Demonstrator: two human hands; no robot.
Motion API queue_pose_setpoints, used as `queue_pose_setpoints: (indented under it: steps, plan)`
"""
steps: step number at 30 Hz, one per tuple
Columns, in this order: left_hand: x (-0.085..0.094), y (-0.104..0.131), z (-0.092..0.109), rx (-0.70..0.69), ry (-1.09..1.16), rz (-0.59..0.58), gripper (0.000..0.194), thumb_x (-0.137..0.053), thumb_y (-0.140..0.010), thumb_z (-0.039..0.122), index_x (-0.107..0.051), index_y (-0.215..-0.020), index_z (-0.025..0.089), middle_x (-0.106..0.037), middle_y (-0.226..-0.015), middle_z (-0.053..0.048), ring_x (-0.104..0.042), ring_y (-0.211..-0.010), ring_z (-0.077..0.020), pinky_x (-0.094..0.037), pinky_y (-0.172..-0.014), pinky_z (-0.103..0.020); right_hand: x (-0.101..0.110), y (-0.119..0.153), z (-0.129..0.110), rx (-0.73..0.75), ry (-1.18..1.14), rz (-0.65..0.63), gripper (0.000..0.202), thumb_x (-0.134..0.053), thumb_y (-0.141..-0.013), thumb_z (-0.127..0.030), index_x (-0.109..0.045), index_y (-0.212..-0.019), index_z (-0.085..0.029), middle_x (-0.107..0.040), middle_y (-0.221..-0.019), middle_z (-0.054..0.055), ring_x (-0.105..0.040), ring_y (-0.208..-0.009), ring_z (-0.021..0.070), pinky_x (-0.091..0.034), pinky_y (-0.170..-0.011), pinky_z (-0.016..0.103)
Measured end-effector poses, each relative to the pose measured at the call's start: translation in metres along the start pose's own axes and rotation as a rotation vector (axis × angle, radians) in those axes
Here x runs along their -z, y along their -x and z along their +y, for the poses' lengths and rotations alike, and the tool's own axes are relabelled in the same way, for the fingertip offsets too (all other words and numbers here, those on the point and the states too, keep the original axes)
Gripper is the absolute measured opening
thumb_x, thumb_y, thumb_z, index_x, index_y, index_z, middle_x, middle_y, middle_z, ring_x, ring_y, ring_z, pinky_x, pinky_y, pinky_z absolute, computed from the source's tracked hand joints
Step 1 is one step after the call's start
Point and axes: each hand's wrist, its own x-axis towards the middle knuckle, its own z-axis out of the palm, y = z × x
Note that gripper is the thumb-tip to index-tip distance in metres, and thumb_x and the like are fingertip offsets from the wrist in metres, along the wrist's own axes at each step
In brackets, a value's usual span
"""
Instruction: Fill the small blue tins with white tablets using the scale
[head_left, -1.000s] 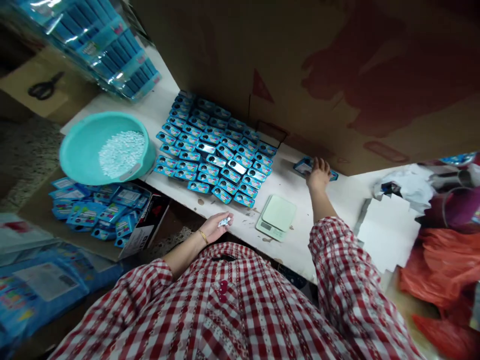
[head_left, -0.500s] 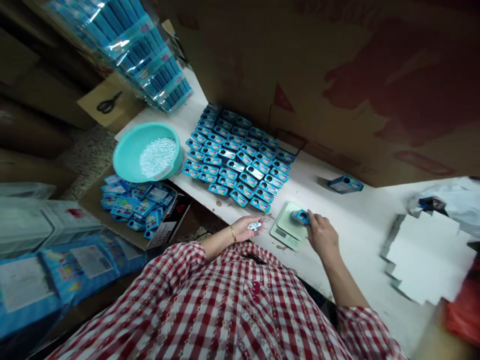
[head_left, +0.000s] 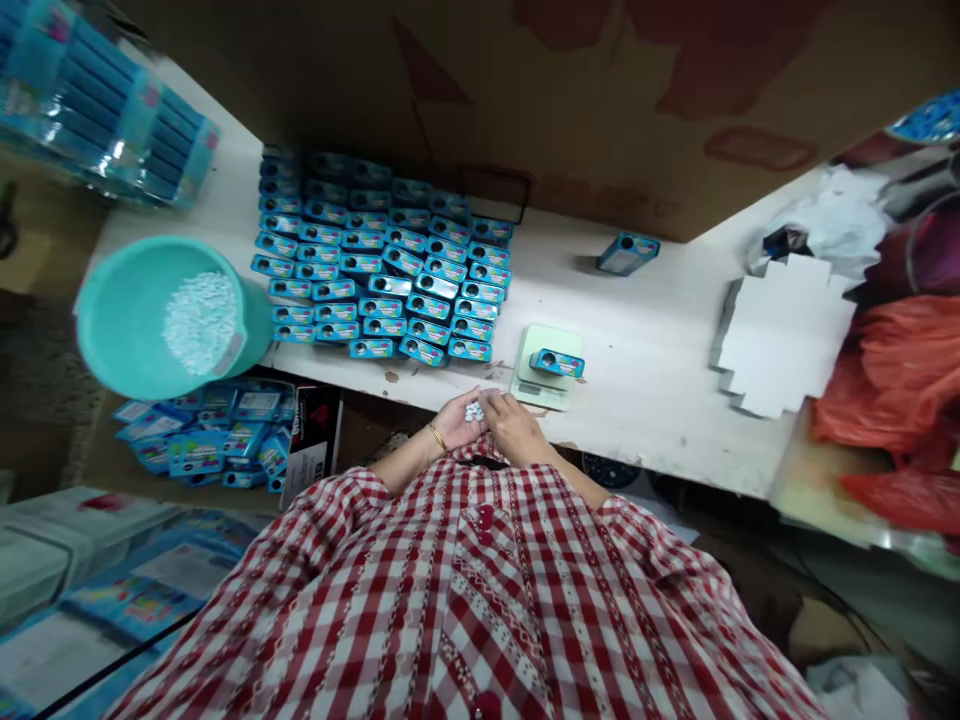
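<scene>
My left hand (head_left: 459, 422) is cupped palm up at the table's front edge, holding a small heap of white pellets (head_left: 474, 411). My right hand (head_left: 513, 427) meets it there, its fingers bent together over the heap; what lies between its fingertips is hidden. Just beyond my right hand, a small blue box (head_left: 558, 363) with a dark round spot on its top stands on a pale green digital scale (head_left: 534, 345), touched by neither hand. To the left, a turquoise basin (head_left: 112, 330) contains many more of these pellets.
Rows of similar blue boxes (head_left: 382, 285) fill the table's left half, before a large cardboard carton (head_left: 570, 130). One blue box (head_left: 628, 254) stands apart. Stacked white card (head_left: 784, 335) and red plastic (head_left: 892, 400) are at right. Below the basin, an open carton holds blue packs (head_left: 202, 450).
My right hand has let go of the box on the scale and moved left to the pellets in my left hand. The view has turned, shifting the scene leftward.
</scene>
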Motion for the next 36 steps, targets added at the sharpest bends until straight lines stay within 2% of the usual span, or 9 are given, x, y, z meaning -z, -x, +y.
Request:
queue_pose_setpoints:
  steps: [7,11,19,25,28,30,32,34,36]
  plan:
    - [0.001,0.005,0.001,0.085,-0.022,0.027,0.024,-0.042,-0.088,0.017,-0.064,-0.092,0.007,-0.066,-0.076,-0.008,-0.06,-0.061,-0.009,-0.047,-0.062,-0.019,-0.005,0.0,0.004,0.063,-0.025,-0.067,0.024,-0.041,-0.087,-0.011,-0.056,-0.105,-0.012,-0.057,-0.107,0.013,-0.051,-0.099,0.0213,-0.05,-0.072,0.031]
    - [0.003,0.004,0.001,0.094,-0.047,0.022,0.022,-0.043,-0.087,0.014,-0.062,-0.077,0.007,-0.063,-0.066,-0.006,-0.059,-0.057,-0.01,-0.048,-0.061,-0.021,-0.009,0.0,0.007,0.096,-0.06,-0.055,0.019,-0.043,-0.087,-0.011,-0.057,-0.1,-0.013,-0.056,-0.104,0.011,-0.051,-0.1,0.0199,-0.049,-0.07,0.028]
    - [-0.003,0.0,-0.006,0.087,-0.049,0.003,0.023,-0.04,-0.086,0.009,-0.058,-0.072,0.009,-0.06,-0.059,-0.003,-0.058,-0.053,-0.01,-0.048,-0.058,-0.021,-0.024,0.009,0.019,0.023,-0.198,0.114,0.019,-0.042,-0.089,-0.017,-0.058,-0.098,-0.015,-0.057,-0.097,0.009,-0.052,-0.089,0.0174,-0.047,-0.073,0.029]
    - [-0.011,-0.004,-0.011,0.075,-0.054,-0.032,0.023,-0.04,-0.085,0.007,-0.059,-0.072,0.009,-0.059,-0.059,-0.003,-0.057,-0.052,-0.0096,-0.047,-0.055,-0.021,-0.02,0.014,0.024,-0.003,-0.209,0.187,0.021,-0.043,-0.089,-0.019,-0.059,-0.1,-0.014,-0.059,-0.095,0.01,-0.054,-0.087,0.0178,-0.049,-0.074,0.03]
    - [-0.013,-0.009,-0.012,0.102,-0.061,-0.078,0.022,-0.043,-0.085,0.01,-0.057,-0.067,0.009,-0.056,-0.054,-0.002,-0.051,-0.045,-0.0082,-0.043,-0.048,-0.02,-0.014,0.018,0.026,0.066,-0.249,0.242,0.022,-0.043,-0.089,-0.022,-0.061,-0.1,-0.016,-0.061,-0.095,0.01,-0.056,-0.09,0.0179,-0.05,-0.077,0.031]
    - [-0.014,-0.011,-0.012,0.109,-0.062,-0.083,0.023,-0.044,-0.086,0.013,-0.056,-0.067,0.009,-0.055,-0.054,-0.002,-0.05,-0.044,-0.0077,-0.042,-0.047,-0.019,-0.009,0.024,0.032,0.112,-0.302,0.344,0.022,-0.045,-0.089,-0.024,-0.061,-0.101,-0.018,-0.062,-0.098,0.009,-0.056,-0.092,0.017,-0.05,-0.081,0.031]
    - [-0.016,-0.013,-0.011,0.093,-0.084,-0.056,0.024,-0.043,-0.087,0.016,-0.057,-0.069,0.008,-0.057,-0.058,-0.004,-0.055,-0.05,-0.0094,-0.044,-0.048,-0.02,-0.004,0.032,0.047,0.021,-0.339,0.521,0.022,-0.047,-0.088,-0.025,-0.06,-0.105,-0.02,-0.062,-0.099,0.008,-0.056,-0.095,0.0171,-0.048,-0.085,0.032]
    - [-0.017,-0.013,-0.009,0.084,-0.123,-0.034,0.024,-0.043,-0.088,0.019,-0.058,-0.071,0.008,-0.058,-0.061,-0.006,-0.057,-0.054,-0.0107,-0.042,-0.044,-0.018,-0.001,0.039,0.071,-0.19,-0.315,0.692,0.026,-0.049,-0.086,-0.027,-0.057,-0.111,-0.02,-0.06,-0.103,0.01,-0.053,-0.102,0.0196,-0.045,-0.09,0.037]
    - [-0.017,-0.014,-0.006,0.095,-0.145,-0.047,0.025,-0.044,-0.088,0.021,-0.057,-0.071,0.009,-0.054,-0.058,-0.004,-0.053,-0.049,-0.0087,-0.035,-0.037,-0.014,-0.001,0.04,0.099,-0.351,-0.26,0.741,0.036,-0.053,-0.083,-0.031,-0.052,-0.117,-0.019,-0.056,-0.114,0.012,-0.048,-0.111,0.0235,-0.042,-0.094,0.043]
